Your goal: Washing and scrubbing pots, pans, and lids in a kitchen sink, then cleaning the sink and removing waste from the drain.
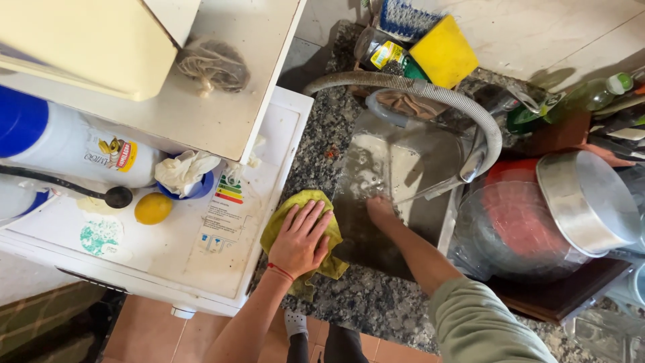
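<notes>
The left hand (301, 239) lies flat and spread, palm down, on a crumpled yellow-green cleaning cloth (304, 235), pressing it onto the speckled dark granite bench (363, 302) just left of the sink; its fingers are stretched out rather than curled, so it rests on the cloth without gripping it. The cloth spreads out from under the palm on all sides, its longer run going from the far edge near the fingertips back toward the wrist, where a thin red string bracelet (280, 271) sits. The right hand (380, 210) reaches down into the stainless steel sink basin (430, 168), close beside the left one and just across the sink's rim; it looks loosely curled against the wet bottom, but whether it holds anything cannot be told. Cloudy, sudsy water pools ahead of it. Above the basin a grey ribbed flexible hose (430, 94) arcs over to a metal spout (472, 165). Behind that stand a yellow sponge (443, 50) and a green bottle (591, 94). To the right, a clear plastic bowl over a red one (510, 228) and an upturned metal pot (588, 202) sit drying. To the left, a white appliance top (222, 255) carries a lemon (153, 208) and a black ladle (118, 196).
</notes>
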